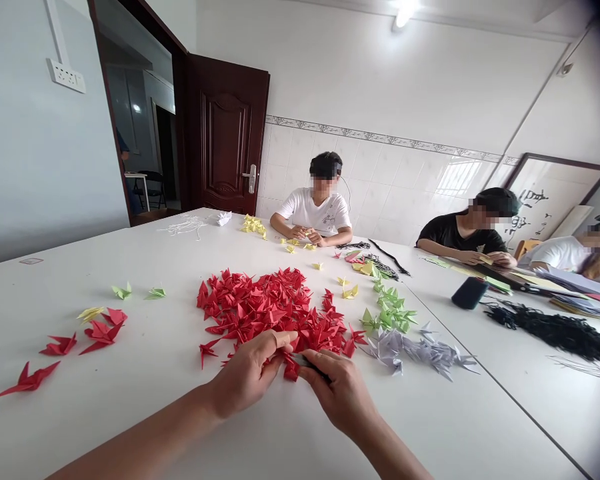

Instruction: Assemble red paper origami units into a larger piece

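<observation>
In front of me on the white table lies a big heap of folded red paper cranes (260,300). My left hand (245,373) is at the heap's near edge, thumb and fingers closed on a red paper crane, mostly hidden by the fingers. Close beside it, my right hand (343,387) grips a slim tool (307,361), grey toward the tip and black at the handle; its exact kind is unclear. The tool's tip meets the red paper at my left fingertips. One red crane (291,371) shows just below the two hands.
White cranes (430,352) and green cranes (393,307) lie to the right. Loose red cranes (100,333) are at left. Black cords (555,330) and a dark thread spool (469,293) sit farther right. A person (317,207) works across the table (145,387); others sit at right.
</observation>
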Action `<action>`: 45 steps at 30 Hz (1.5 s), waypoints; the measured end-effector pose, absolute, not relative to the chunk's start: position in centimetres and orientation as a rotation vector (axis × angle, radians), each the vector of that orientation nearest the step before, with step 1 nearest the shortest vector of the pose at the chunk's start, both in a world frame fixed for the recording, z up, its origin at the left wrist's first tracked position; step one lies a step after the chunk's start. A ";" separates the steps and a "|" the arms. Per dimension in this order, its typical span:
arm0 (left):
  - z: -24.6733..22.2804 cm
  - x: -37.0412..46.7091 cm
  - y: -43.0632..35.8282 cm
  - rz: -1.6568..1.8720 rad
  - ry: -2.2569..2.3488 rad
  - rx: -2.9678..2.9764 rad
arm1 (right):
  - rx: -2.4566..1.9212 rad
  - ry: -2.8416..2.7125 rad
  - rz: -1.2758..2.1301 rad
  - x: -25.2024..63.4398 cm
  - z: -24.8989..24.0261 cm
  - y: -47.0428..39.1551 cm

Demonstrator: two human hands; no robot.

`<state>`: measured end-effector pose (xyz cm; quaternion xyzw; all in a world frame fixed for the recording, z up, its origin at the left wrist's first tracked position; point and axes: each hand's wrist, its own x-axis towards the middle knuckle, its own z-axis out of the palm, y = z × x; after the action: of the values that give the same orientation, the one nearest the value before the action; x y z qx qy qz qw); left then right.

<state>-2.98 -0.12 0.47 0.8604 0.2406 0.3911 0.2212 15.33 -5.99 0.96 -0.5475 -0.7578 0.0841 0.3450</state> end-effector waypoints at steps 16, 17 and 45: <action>0.9 -3.7 1.3 1.293 0.761 2.472 | -1.416 -1.806 0.147 16.8 -0.8 -5.0; 0.9 -3.7 1.5 1.313 0.755 2.478 | -1.419 -1.797 0.133 17.0 -1.1 -5.0; 1.0 -13.7 10.7 1.385 2.235 1.777 | -1.499 -1.647 0.161 16.7 -0.8 -5.3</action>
<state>-13.71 10.66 0.97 0.5600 0.7042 0.4362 -0.0159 16.69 -5.31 -0.78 -0.6033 -0.6628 0.0649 0.4388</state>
